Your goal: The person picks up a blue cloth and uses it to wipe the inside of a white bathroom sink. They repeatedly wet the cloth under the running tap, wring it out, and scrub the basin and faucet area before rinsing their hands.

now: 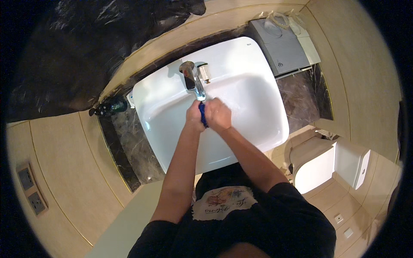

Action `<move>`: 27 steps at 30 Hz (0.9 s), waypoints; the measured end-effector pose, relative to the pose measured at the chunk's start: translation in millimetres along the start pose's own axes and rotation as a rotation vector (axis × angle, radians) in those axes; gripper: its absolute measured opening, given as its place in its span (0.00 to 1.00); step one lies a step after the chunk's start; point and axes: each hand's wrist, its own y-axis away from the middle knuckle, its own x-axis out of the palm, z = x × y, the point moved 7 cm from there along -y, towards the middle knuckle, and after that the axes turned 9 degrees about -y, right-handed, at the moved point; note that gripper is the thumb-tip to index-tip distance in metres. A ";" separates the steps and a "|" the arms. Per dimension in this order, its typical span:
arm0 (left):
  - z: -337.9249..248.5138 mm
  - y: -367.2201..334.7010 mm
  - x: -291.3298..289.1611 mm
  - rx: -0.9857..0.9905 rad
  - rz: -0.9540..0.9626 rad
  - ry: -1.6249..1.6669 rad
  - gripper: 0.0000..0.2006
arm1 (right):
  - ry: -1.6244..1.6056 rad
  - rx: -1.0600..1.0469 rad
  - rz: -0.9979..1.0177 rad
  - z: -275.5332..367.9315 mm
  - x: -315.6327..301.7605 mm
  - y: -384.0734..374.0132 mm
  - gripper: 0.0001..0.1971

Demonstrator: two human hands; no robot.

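Note:
Both fists are side by side just below the spout of a chrome faucet (193, 81), over a white washbasin (254, 103). Between them shows a strip of dark blue cloth (202, 114), bunched up and mostly hidden by the fingers. My left hand (195, 116) is closed around one end of the cloth. My right hand (219, 114) grips the other end, its knuckles slightly blurred. Whether water is running from the spout is hard to make out. Behind the faucet's right side stands a small clear dispenser with a metal tip (204, 73).
The basin is set in a dark marble counter (297, 99). A grey box (279, 45) with coiled tubing on top sits at the back right. A dark green bottle (112, 106) stands at the left. A white toilet (316, 170) is at the lower right.

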 end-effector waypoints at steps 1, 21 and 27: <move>-0.7 0.8 -6.3 -0.077 0.021 -0.064 0.15 | -0.069 0.120 -0.066 -21.6 -3.0 -7.5 0.12; 3.8 -8.0 -22.3 -0.071 0.611 0.183 0.26 | -0.566 0.071 0.139 70.4 -3.4 15.8 0.16; 13.3 -20.7 -14.6 0.323 0.653 0.215 0.23 | -0.202 -0.089 0.030 39.4 -3.4 11.3 0.11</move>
